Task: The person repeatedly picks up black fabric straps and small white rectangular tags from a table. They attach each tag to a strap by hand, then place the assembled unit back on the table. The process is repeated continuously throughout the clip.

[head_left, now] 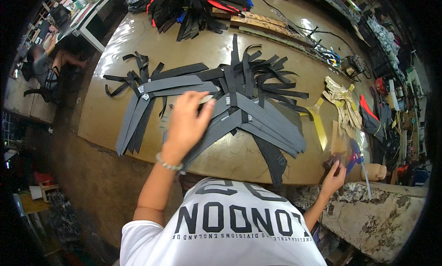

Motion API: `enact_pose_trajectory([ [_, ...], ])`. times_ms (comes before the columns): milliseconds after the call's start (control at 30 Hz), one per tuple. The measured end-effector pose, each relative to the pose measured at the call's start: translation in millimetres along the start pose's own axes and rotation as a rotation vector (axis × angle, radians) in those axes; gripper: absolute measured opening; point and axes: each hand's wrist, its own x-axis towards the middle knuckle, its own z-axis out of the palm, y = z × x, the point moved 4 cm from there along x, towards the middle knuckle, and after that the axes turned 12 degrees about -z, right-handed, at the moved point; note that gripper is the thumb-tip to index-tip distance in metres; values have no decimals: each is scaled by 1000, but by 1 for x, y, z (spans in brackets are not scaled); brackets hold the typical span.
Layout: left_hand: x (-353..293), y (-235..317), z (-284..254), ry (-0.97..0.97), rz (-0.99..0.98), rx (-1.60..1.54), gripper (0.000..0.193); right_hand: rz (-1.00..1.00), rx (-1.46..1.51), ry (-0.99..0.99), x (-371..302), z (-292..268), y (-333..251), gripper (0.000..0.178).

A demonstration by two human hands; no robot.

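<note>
My left hand (186, 121), with a beaded bracelet at the wrist, is over the grey strap pieces in the middle of the table. A small pale piece (206, 99) shows between its curled fingers and thumb; its kind is unclear. Grey ribbed strap pieces (271, 125) with black webbing ends (276, 89) and small white labels fan out to the right. Another group of grey strips (131, 118) lies to the left. At the table's right front edge, my right hand (334, 177) is closed around a dark brown object (334, 161), blurred and partly covered by the fingers.
Beside my right hand lies a blue tool (355, 154) with a pale rod. Yellow and cream strips (343, 100) lie beyond it. A pile of black, red and blue straps (198, 10) and wooden boards (262, 24) occupy the far side. A person (43, 63) sits at far left.
</note>
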Motion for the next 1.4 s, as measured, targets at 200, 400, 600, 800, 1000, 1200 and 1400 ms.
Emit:
enact_pose_trajectory([
  [200,9,25,46,-57,113,71,31,-88,-33,87,11,-7,-26,23],
  [400,22,26,47,-307,-1,-171,34,130,1100,-147,50,69,-165,24],
  [600,38,24,63,-438,-87,-163,36,101,1286,-483,37,175,-269,25],
  [800,43,13,73,-371,-207,-409,29,-84,1103,-356,32,167,-268,20],
  [1000,37,8,66,-288,-181,-409,24,-234,1000,-289,33,162,-279,15],
  [1200,37,17,61,-233,-152,-298,25,-263,945,-306,33,160,-281,14],
  [1400,35,16,66,-186,-43,-225,24,-360,843,-274,34,160,-285,16],
])
